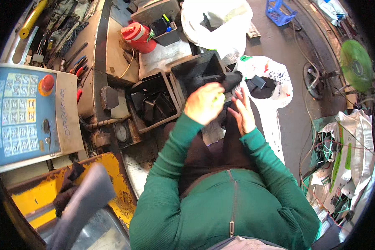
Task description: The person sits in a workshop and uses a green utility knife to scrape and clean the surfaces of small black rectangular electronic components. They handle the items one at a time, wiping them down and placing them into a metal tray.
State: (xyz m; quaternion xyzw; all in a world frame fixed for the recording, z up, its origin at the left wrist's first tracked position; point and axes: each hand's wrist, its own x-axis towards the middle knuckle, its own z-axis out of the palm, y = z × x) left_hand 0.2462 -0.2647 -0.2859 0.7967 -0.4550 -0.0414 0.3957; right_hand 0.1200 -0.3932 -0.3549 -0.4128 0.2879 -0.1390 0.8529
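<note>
My left hand is over the near edge of a deep black bin. Its fingers are curled in against a dark black piece with a rounded end; motion blur hides its kind. Just to the right, my right hand has its fingers stretched out and apart, below the black piece, with nothing visible in them. A smaller black bin, left of my left hand, holds several black plastic parts. Right of my hands, a white plastic bag stands open with black block-shaped parts inside.
A large white sack stands at the far side, near a red jug. On the left are a blue control panel with a red button and a blurred grey bar. A green fan stands right.
</note>
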